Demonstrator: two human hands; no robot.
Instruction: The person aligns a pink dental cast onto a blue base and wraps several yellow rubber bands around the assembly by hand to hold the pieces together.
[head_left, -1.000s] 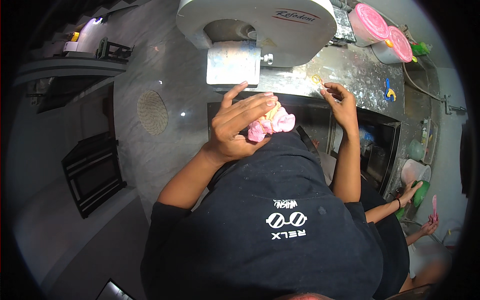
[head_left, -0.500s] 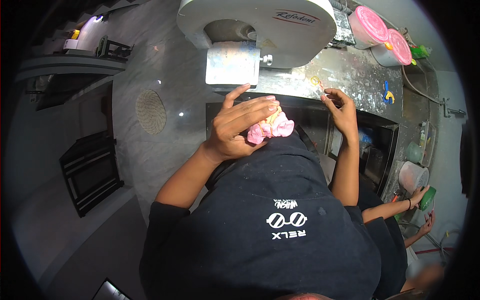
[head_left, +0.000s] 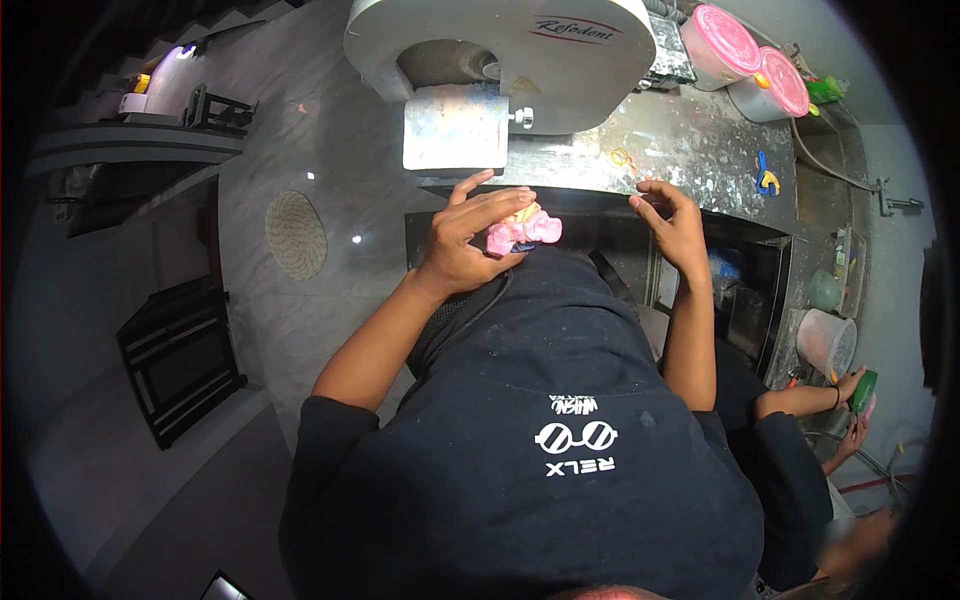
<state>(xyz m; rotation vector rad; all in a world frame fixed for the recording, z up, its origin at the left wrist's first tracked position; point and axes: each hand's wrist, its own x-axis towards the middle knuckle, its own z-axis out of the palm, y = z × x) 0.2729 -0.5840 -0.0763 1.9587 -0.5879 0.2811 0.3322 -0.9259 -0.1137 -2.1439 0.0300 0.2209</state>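
Note:
My left hand is closed around a pink and cream moulded piece, fingers over its top, with a dark blue bit showing beneath it, above my lap. My right hand is at the counter's front edge, fingers curved and slightly apart, with nothing visible between them. Just beyond its fingertips a few thin yellow and red loops lie on the stained counter. A white machine stands ahead, its pale tray just beyond my left fingertips.
At right, a co-worker's hands hold a green bowl and something pink. Also there: pink-lidded buckets, a blue-and-yellow clip, a white tub and hoses. A woven round mat lies on the floor at left.
My left hand and the moulded piece have shifted slightly up and left. My right fingertips have drawn away from the loops. The co-worker has lifted the green bowl, bringing both hands closer together.

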